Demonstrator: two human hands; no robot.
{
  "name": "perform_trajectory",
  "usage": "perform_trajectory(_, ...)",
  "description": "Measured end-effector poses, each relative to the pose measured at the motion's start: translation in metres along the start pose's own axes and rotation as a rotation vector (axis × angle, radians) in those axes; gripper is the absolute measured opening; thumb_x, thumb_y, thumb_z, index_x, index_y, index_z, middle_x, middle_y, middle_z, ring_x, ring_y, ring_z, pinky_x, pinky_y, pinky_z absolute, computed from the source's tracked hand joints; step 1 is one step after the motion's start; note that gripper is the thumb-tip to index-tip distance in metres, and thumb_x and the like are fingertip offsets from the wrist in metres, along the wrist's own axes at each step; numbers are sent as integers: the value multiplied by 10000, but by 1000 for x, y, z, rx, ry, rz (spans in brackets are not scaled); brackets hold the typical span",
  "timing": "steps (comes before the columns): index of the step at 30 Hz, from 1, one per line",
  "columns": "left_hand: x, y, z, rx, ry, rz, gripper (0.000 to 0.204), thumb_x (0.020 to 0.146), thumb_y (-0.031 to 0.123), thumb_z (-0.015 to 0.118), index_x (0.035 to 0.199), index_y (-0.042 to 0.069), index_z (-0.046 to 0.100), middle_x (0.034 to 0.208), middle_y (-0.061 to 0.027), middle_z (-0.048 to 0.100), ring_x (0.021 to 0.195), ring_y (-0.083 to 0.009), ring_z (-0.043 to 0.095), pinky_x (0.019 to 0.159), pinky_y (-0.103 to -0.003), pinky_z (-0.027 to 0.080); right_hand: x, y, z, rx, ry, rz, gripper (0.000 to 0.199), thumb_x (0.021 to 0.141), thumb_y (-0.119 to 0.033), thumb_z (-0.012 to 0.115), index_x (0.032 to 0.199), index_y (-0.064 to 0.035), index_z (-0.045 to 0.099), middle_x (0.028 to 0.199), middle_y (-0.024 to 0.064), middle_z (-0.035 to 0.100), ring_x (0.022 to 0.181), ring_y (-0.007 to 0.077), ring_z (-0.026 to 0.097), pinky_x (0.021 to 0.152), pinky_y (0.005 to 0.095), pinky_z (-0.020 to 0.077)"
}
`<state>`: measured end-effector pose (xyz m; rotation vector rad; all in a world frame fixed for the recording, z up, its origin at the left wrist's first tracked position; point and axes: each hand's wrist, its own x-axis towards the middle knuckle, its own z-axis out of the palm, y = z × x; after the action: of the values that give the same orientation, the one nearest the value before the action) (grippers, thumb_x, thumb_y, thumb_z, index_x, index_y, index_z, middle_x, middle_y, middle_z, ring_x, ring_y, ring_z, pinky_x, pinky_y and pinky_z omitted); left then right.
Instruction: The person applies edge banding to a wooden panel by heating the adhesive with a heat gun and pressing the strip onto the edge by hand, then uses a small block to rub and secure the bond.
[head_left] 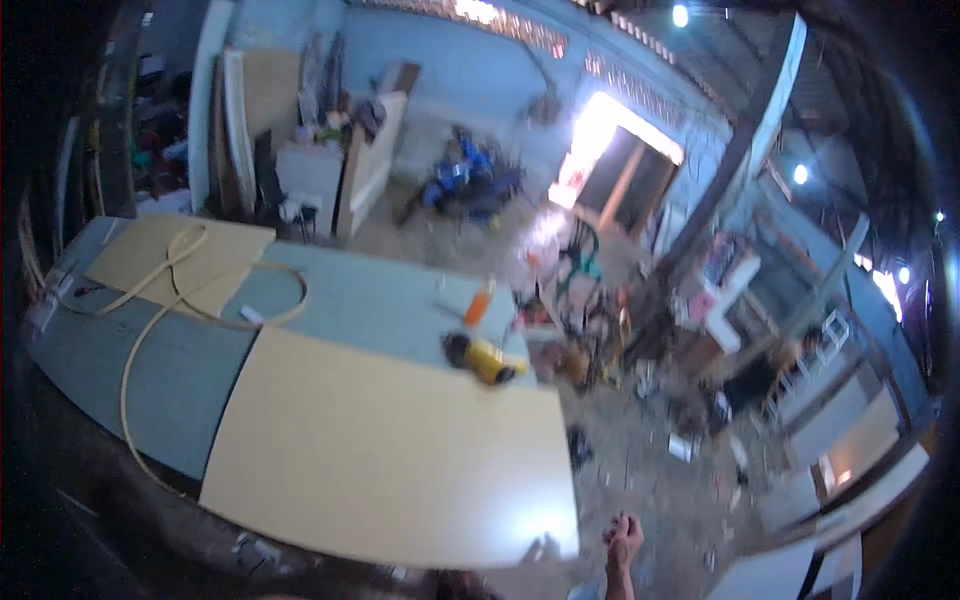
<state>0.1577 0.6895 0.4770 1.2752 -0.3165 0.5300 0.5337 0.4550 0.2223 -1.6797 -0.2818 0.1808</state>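
Observation:
My right hand hangs just past the right front corner of a cream-coloured board, apart from it. Its fingers are curled closed, and I cannot make out whether anything small is inside them. My left hand does not show. The board lies flat on a grey-green work table, overhanging toward me, with a bright glare at its near right corner. At its far edge rests a yellow and black power tool. Behind that is an orange object, too blurred to name.
A long cream strip loops over the table and a smaller cream board. Scraps litter the floor to the right. Beyond stand a slanting-looking post, a blue motorcycle, leaning panels and a bright doorway.

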Motion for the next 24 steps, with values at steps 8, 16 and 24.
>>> perform_trajectory(8, 9, -163, 3, -74, 538, -163, 467, 954, 420, 539, 1103, -22, 524, 936, -164, 623, 909, -250, 619, 813, -392, 492, 236, -37, 127, -414, -610, -407, 304, 935, -150, 596, 1207, -13, 596, 975, 104, 666, 834, 140, 638, 702, 275, 512)
perform_trajectory(16, 61, -236, 39, -82, 973, -268, 431, 947, 418, 545, 1031, -4, 523, 887, -149, 601, 858, -250, 605, 755, -391, 494, 362, -18, 347, -604, -1194, -941, 576, 799, -116, 632, 1354, -83, 483, 1264, 218, 569, 1191, 393, 526, 1027, 453, 425)
perform_trajectory(24, 88, -256, 45, -62, 1112, -245, 403, 940, 416, 550, 959, 15, 522, 838, -133, 579, 806, -249, 591, 697, -391, 495, 342, -17, 418, -813, -1444, -1038, 614, 749, -164, 677, 1332, -97, 496, 1230, 196, 590, 1144, 396, 548, 959, 481, 456)
